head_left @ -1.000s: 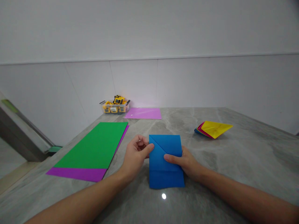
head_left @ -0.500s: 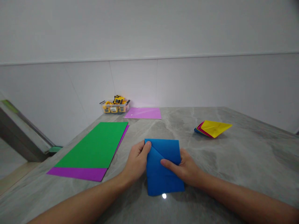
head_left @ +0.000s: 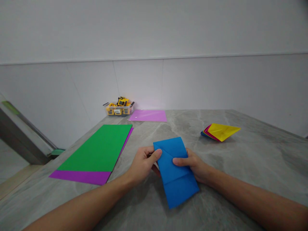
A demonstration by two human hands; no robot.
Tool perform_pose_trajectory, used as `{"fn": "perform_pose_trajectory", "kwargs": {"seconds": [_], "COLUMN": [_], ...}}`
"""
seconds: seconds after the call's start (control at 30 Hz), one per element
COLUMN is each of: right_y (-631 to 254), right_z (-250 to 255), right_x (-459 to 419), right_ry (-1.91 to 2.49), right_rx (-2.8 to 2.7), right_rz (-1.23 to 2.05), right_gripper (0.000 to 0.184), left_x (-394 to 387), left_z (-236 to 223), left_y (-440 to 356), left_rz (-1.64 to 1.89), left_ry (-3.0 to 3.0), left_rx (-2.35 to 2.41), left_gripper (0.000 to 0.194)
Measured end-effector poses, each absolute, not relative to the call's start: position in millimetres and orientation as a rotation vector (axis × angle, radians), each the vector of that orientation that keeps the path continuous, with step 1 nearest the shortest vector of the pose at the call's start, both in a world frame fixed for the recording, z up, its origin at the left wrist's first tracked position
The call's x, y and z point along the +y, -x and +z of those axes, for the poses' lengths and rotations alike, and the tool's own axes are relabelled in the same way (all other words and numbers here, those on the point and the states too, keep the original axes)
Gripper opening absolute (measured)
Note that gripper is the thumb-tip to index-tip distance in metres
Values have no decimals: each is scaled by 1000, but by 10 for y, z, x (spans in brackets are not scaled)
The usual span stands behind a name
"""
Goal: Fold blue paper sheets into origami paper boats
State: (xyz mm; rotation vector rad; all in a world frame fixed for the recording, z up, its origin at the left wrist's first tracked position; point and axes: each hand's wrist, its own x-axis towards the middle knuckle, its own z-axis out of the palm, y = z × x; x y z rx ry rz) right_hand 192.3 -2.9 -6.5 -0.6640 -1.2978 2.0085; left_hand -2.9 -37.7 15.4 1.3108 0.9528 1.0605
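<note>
Both hands hold a folded blue paper [head_left: 176, 173] just above the grey marble table [head_left: 252, 160]. It is turned at a slant, its near corner pointing toward me. My left hand [head_left: 143, 163] pinches the paper's upper left corner, thumb on top. At the right edge my right hand [head_left: 194, 165] grips it, thumb across the face and fingers underneath. A diagonal fold runs across the paper's top part.
A green sheet [head_left: 101, 147] lies on a purple sheet [head_left: 79, 177] to the left. A pink sheet [head_left: 148, 115] and a clear tub of yellow toy vehicles [head_left: 119, 108] sit by the back wall. Folded yellow, pink and blue papers [head_left: 220, 132] are stacked at right.
The blue paper has been lifted off the table and rotated, its near end swinging right. Both hands kept their grip and shifted slightly right with it.
</note>
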Motion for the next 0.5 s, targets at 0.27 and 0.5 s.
{"fn": "perform_pose_trajectory", "kwargs": {"seconds": [0.27, 0.5], "right_y": [-1896, -1963], "right_z": [-45, -50], "right_x": [-52, 27], "right_ry": [650, 648], "right_rx": [-1257, -1176], "right_rz": [2022, 2125], "right_gripper": [44, 33], "left_x": [-421, -407], "left_z": [106, 147], "left_y": [-1, 51], "left_rz": [909, 790], "left_ry": [-1418, -1445], "left_rx": [1008, 894], "left_gripper": [57, 54]}}
